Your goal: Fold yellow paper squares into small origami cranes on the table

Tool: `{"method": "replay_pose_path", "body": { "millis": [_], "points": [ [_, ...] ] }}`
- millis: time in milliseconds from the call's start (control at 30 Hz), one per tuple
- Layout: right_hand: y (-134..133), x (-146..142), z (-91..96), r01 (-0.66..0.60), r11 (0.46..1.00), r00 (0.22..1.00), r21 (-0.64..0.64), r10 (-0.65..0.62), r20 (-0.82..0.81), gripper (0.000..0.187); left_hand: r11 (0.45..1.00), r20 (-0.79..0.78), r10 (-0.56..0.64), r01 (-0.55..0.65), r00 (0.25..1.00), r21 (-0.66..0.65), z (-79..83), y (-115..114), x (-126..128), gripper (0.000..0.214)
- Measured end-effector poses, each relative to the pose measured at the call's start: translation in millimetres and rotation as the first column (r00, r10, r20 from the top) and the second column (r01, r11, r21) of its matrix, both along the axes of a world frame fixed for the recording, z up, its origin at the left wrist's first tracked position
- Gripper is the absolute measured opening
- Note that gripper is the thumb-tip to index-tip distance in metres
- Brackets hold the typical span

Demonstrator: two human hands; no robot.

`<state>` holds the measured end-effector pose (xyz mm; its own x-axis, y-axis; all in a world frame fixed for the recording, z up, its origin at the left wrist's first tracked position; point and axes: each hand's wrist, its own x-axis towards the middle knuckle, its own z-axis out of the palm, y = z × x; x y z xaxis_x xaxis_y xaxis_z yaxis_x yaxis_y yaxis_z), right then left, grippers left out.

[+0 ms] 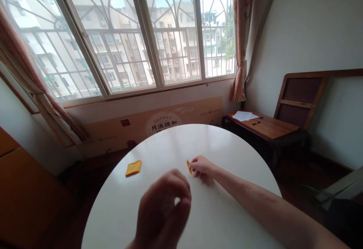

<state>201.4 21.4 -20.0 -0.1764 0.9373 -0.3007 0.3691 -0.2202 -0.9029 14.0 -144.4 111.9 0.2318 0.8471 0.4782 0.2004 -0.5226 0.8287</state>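
My right hand is over the middle of the round white table, its fingers pinched on the edge of a small yellow piece. Only a narrow strip of that piece shows; the hand covers the rest. Close to the camera, my left hand is raised above the table with its fingers curled in toward the thumb, leaving a small gap. Whether anything is in it I cannot make out. A flat, folded yellow square lies on the table's left side, apart from both hands.
Beyond the table, a printed cardboard panel leans below the barred windows. To the right, a low wooden table holds white papers and small dark items. Curtains hang on both sides, and an orange-brown cabinet is at the left.
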Motion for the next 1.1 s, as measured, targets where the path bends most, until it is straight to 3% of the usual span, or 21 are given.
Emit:
{"method": "replay_pose_path", "body": {
  "millis": [67,133,200,267,367,467,767,1100],
  "points": [
    [-8,-4,-1.7,0.039,0.997,0.999,0.065,-0.038,-0.017,0.024,0.991,0.007,0.124,-0.124,0.992,0.042,-7.9,47,16,0.026],
    [-16,-7,-2.8,0.08,0.984,0.996,0.156,-0.071,-0.06,0.018,0.967,-0.038,0.251,-0.248,0.967,0.062,-26.4,92,20,0.023],
    [-20,-9,-3.1,0.105,0.965,0.99,0.24,-0.079,-0.116,0.013,0.959,-0.061,0.283,-0.283,0.957,0.015,-51.9,126,16,0.02],
    [-20,-9,-2.7,0.121,0.949,0.983,0.291,-0.074,-0.167,0.012,0.961,-0.084,0.274,-0.277,0.958,-0.025,-77.2,144,9,0.021],
    [-17,-8,-1.8,0.154,0.929,0.971,0.338,-0.079,-0.226,0.015,0.974,-0.123,0.203,-0.213,0.971,-0.078,-103.3,151,5,0.024],
    [-15,-7,-1.7,0.153,0.918,0.964,0.366,-0.057,-0.261,0.019,0.978,-0.148,0.143,-0.162,0.979,-0.129,-113.6,148,6,0.027],
    [-20,-13,-2.9,0.084,0.902,0.974,0.423,0.015,-0.225,0.018,0.977,-0.102,0.132,-0.146,0.986,-0.155,-119.4,149,6,0.015],
    [-24,-13,-1.9,0.058,0.808,0.993,0.586,0.016,-0.12,0.011,0.984,-0.088,0.148,-0.155,0.985,-0.084,-125.1,151,3,0.008]
  ]
}}
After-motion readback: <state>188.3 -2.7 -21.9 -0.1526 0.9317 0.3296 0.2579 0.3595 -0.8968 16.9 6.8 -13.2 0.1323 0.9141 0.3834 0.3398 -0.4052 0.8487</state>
